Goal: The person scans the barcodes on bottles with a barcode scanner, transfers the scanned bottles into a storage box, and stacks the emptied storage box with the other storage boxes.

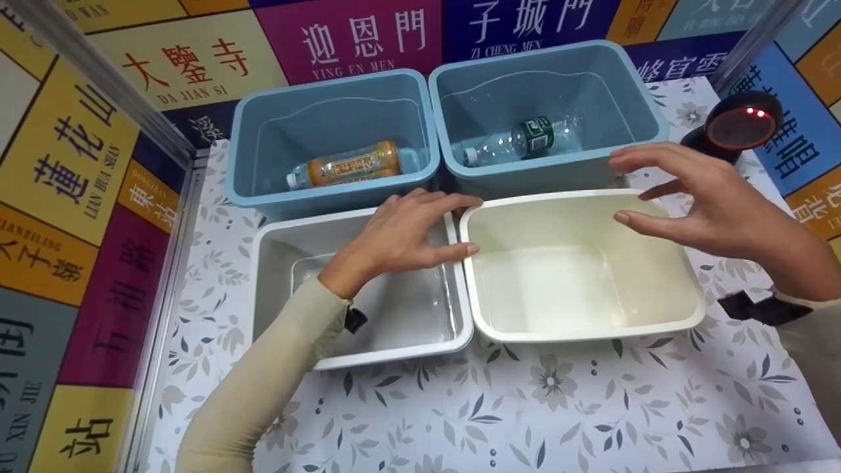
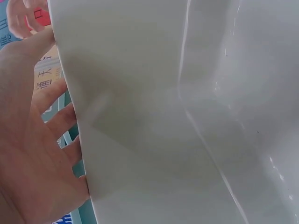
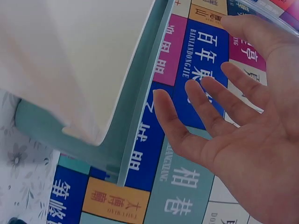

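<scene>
My left hand (image 1: 410, 233) is over the light grey bin (image 1: 361, 361), its fingers spread and reaching to the left rim of the cream bin (image 1: 585, 336). Whether its thumb and index finger touch that rim, I cannot tell. The left wrist view shows this hand (image 2: 42, 135) along a bin's edge, nothing in its grasp. My right hand (image 1: 703, 197) hovers by the far right corner of the cream bin, thumb and fingers apart. In the right wrist view that hand (image 3: 233, 126) is bare-palmed, with a gap between it and the bins.
Behind stand two blue bins. The left blue bin (image 1: 332, 194) holds an orange-labelled bottle (image 1: 355, 164); the right blue bin (image 1: 558, 157) holds a green-labelled clear bottle (image 1: 532, 136). A black round-headed device (image 1: 742, 121) with red lights stands at right. Flowered cloth (image 1: 525, 407) covers the table.
</scene>
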`<state>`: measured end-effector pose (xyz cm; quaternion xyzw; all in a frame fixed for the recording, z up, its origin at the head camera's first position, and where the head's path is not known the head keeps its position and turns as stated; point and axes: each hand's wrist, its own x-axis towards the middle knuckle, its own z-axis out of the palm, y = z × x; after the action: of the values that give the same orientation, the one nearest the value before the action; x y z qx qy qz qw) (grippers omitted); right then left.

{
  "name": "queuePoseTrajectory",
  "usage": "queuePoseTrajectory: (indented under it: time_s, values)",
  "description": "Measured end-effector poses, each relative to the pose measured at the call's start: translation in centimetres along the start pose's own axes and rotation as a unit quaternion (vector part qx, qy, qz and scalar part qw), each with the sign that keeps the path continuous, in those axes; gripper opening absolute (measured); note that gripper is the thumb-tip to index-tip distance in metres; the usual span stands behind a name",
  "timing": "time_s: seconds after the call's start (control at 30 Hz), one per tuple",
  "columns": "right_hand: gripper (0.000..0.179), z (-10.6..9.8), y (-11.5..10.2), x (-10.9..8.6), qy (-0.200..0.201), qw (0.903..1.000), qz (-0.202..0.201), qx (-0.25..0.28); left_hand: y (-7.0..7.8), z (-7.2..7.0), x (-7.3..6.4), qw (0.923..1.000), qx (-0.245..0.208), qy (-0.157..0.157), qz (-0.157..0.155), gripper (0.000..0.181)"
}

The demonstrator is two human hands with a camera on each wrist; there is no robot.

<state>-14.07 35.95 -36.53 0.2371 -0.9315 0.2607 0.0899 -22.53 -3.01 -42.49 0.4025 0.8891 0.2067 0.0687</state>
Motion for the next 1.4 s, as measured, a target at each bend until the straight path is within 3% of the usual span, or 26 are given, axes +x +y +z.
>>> queuePoseTrajectory:
  time_s: [0.27, 0.63, 0.93, 1.23, 1.4]
  values:
    - [0.077, -0.5, 0.6, -1.8, 0.005, 0.9984, 0.055, -0.011, 0.2, -0.3, 0.1, 0.9999, -0.006, -0.007, -0.005, 0.066]
    - [0.074, -0.4, 2.3, -3.8, 0.004, 0.9968, 0.078, -0.019, 0.5, -0.5, 0.1, 1.0000, -0.004, -0.006, 0.002, 0.066]
    - [0.069, -0.1, 3.5, -4.9, -0.015, 0.9917, 0.126, -0.016, 0.7, -0.5, 0.0, 0.9998, -0.017, -0.010, 0.001, 0.065]
    - [0.069, 0.5, 4.4, -5.8, -0.013, 0.9910, 0.133, -0.006, 0.8, -0.5, 0.1, 0.9999, -0.012, -0.007, 0.000, 0.065]
    - [0.068, 0.7, 4.8, -6.2, -0.013, 0.9912, 0.132, -0.004, 0.8, -0.4, 0.2, 0.9997, -0.006, 0.008, 0.020, 0.064]
